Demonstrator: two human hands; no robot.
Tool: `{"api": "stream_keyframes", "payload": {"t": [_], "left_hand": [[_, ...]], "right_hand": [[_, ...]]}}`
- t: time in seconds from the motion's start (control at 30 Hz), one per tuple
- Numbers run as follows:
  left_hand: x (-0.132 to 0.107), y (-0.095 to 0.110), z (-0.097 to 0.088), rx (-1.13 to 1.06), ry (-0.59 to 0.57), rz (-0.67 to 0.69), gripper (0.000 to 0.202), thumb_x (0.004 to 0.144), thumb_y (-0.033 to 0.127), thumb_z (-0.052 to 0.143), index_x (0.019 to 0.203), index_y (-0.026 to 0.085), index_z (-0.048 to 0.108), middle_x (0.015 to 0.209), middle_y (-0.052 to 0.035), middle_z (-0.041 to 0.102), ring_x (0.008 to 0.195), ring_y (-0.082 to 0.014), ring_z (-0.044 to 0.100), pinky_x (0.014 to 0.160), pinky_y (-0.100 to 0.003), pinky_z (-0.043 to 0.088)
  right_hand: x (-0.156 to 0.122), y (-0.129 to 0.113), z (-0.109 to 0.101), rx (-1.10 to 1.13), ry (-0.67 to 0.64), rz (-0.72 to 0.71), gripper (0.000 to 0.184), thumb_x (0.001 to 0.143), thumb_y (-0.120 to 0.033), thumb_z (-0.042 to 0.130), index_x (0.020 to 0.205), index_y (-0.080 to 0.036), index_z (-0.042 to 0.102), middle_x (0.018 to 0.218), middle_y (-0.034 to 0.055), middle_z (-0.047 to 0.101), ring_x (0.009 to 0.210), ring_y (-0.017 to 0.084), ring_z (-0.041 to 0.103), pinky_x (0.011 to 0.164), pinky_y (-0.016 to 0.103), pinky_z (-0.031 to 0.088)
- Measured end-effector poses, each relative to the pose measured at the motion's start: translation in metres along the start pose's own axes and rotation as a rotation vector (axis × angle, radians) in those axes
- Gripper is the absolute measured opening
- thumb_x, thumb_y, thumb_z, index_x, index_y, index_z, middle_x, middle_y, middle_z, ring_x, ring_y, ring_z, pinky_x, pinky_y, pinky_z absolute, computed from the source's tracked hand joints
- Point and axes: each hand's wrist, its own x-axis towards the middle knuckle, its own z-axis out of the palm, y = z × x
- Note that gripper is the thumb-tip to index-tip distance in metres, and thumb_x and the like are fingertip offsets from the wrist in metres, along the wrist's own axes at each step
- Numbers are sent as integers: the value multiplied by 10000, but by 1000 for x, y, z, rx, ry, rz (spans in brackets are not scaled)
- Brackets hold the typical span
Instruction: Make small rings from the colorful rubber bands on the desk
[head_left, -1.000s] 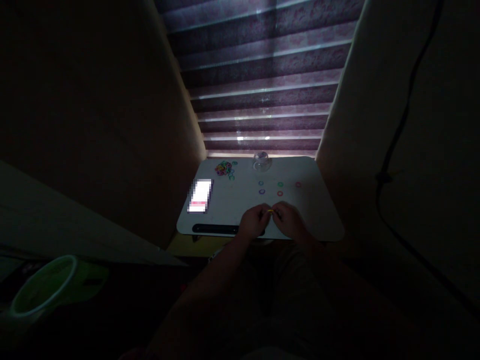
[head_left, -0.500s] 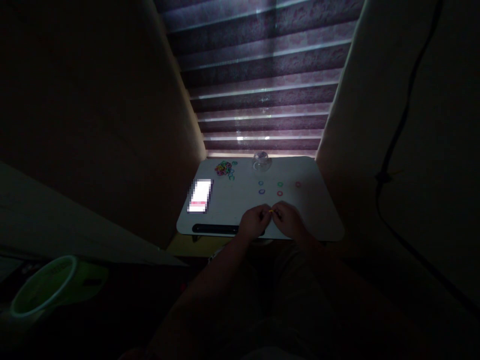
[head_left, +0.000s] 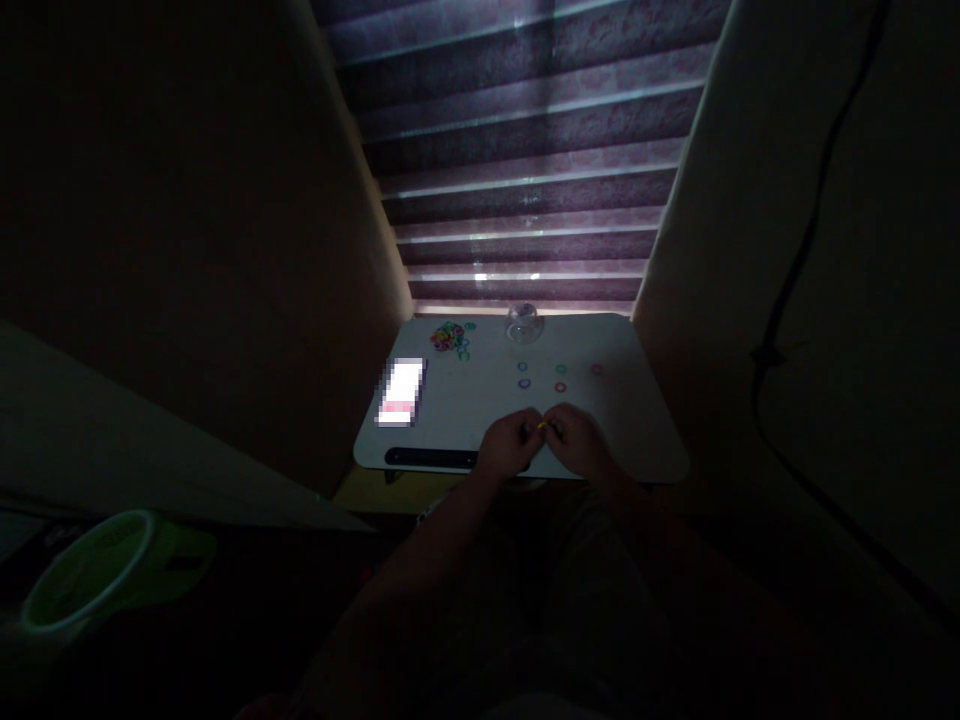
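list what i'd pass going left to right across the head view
green tub → phone → band pile → left hand → yellow band → right hand → cable

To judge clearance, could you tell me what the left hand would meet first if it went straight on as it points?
Probably the right hand: the left hand points rightward at it, with a yellow band pinched between their fingertips. Dim light leaves this unsure.

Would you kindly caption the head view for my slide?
Left hand and right hand pinch a yellow band at a white table.
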Motion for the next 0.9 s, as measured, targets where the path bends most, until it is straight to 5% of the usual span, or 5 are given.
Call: {"api": "stream_keyframes", "payload": {"t": [0.9], "left_hand": [[0,0,0,9,11,-25,215,883,368,564,852,166,632,696,14,618,608,-109,514,589,-219,372]], "right_hand": [[0,1,0,-36,3,-16,43,814,-205,569,793,-200,606,730,23,586,674,160,513,618,263,355]]}}
